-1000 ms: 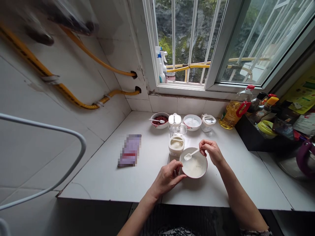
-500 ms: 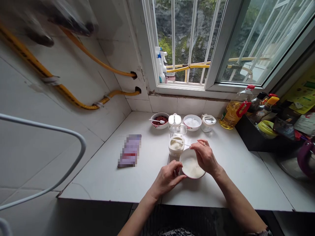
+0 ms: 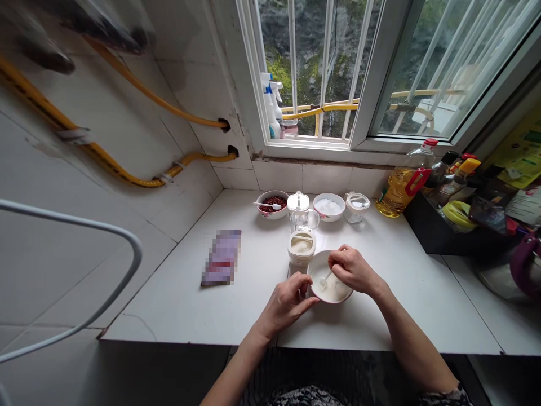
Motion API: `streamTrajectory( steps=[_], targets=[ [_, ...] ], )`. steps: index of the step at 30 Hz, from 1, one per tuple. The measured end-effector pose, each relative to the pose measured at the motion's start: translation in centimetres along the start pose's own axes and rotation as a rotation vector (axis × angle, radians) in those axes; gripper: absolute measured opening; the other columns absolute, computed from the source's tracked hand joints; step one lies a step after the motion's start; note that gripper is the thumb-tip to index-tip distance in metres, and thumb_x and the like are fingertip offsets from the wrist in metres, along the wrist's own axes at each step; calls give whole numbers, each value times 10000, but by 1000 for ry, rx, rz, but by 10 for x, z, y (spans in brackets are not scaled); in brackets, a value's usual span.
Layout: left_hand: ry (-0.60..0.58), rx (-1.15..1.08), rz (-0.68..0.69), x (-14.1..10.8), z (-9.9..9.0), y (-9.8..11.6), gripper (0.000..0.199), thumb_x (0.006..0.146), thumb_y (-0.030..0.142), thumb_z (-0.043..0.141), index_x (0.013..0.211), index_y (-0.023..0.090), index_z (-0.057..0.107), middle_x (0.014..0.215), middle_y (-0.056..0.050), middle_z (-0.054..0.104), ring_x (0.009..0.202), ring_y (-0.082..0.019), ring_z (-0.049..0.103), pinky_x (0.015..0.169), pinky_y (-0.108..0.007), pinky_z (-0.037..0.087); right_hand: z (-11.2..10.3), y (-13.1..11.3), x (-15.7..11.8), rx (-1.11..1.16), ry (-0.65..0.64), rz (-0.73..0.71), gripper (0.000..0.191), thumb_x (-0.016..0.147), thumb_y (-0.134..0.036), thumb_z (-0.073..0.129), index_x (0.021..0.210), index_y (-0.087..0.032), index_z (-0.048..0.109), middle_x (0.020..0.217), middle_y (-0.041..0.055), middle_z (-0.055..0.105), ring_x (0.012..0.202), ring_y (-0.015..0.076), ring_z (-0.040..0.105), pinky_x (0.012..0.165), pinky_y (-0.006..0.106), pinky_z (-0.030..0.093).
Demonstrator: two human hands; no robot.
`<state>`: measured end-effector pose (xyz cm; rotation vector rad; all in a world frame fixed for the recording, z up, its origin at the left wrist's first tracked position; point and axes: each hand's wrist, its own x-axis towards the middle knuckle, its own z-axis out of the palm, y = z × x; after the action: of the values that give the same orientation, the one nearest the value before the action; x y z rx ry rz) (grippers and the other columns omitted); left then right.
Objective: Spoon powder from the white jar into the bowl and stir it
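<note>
My left hand (image 3: 291, 299) grips the left rim of a white bowl (image 3: 318, 262) standing on the counter, thumb and fingers pinching its edge. Inside the bowl lies a white granular substance (image 3: 338, 290). My right hand (image 3: 353, 268) is closed on the handle of a small white spoon (image 3: 323, 282), whose head is down in the bowl. Just behind the bowl stands a seasoning jar (image 3: 301, 257) with its clear lid (image 3: 305, 219) flipped up and pale granules inside. The spoon's handle is mostly hidden by my right fingers.
Along the back stand a bowl of dark red bits (image 3: 270, 213) with a spoon, a lidded jar (image 3: 298, 201), a bowl of white powder (image 3: 329, 217) and another jar (image 3: 356, 210). An oil bottle (image 3: 391, 194) and a black box (image 3: 426, 225) sit right. A blurred purple packet (image 3: 222, 256) lies left.
My right hand has brought the spoon from over the open jar down into the bowl. My left hand keeps its grip on the rim. The view has shifted slightly.
</note>
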<state>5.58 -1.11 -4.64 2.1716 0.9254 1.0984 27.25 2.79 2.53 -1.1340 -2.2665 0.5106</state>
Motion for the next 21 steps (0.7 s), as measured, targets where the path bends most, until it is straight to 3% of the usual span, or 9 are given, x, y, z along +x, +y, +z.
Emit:
streamTrajectory(
  steps=[5,13,21],
  targets=[
    [4,3,1,0,0,0,236,915,397,606,994,190,524,751,29,502,603,-105,496,564,-208,436,-1,-2,1,143,38,94,170,698,-92,430,613,-202,528,602,6,581,645,157,492,638,269,388],
    [13,-6,16,0,1,-1,231,910,386,615,984,187,525,743,31,499,591,-101,490,554,-205,433,-8,5,5,646,113,394,110,622,-201,434,582,-194,536,445,-54,439,428,93,366,457,236,287],
    [-3,-8,-13,1,1,0,233,915,399,600,984,186,535,752,24,510,585,-99,487,558,-212,438,-11,6,8,833,166,476,88,595,-214,490,559,-179,563,413,-54,460,398,86,378,438,228,281]
  ],
)
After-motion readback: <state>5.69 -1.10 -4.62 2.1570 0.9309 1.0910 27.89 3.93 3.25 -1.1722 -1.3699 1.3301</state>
